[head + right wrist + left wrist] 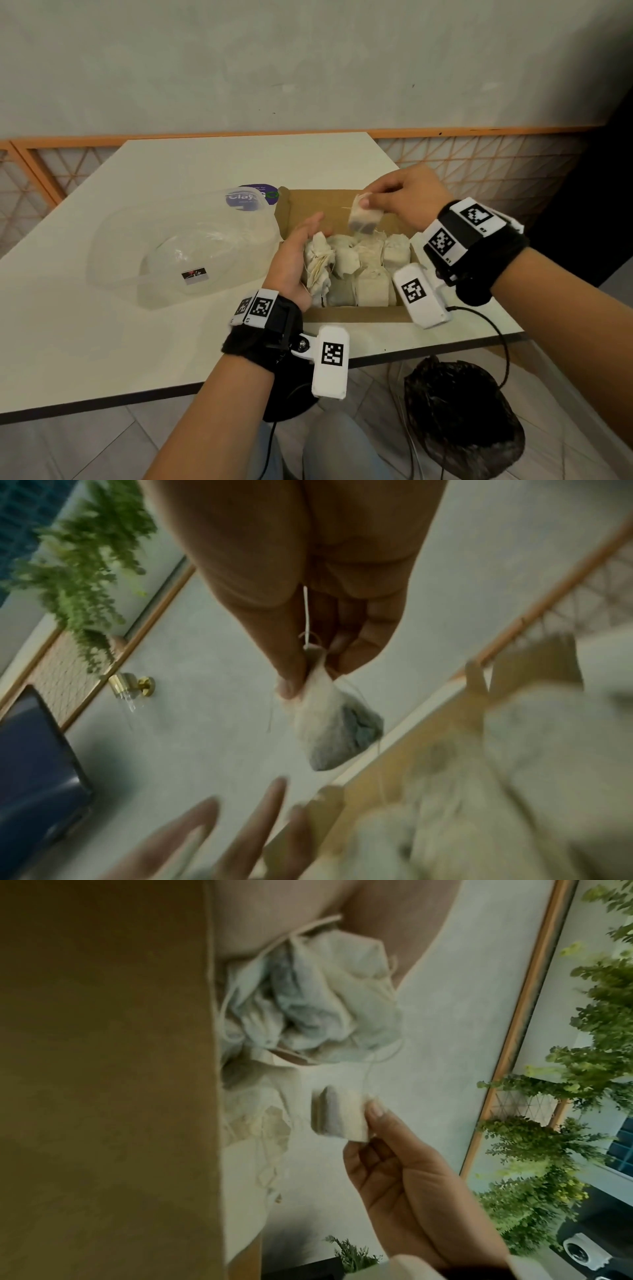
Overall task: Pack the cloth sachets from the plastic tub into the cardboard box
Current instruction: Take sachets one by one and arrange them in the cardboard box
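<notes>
**Last sachet hung over the far half of the box**

The right hand [407, 197] pinched a small off-white cloth sachet with a dark filling [364, 217] by its gathered top, thumb and fingertips closed on the cloth. The sachet hung straight down, long axis upright, directly below that hand and above the bare back part of the open brown cardboard box [352, 313]. The nearer half of the box held rows of cream cloth sachets [370, 267] packed side by side. The next move looked like a short drop straight down behind those rows, and the right hand was plainly the nearer one.

The left hand [296, 260] lay with straight, relaxed fingers against the left-hand sachets at the box wall, gripping nothing. To its left on the white table [102, 342], the clear plastic tub [178, 250] appeared to hold no sachets, though glare made that hard to confirm.

The left wrist view showed the thumb pressed flat on the hanging sachet's side. The right wrist view, blurred, showed a loose drawstring trailing up past the pinch. Only the head view showed the free gap in the box.
</notes>
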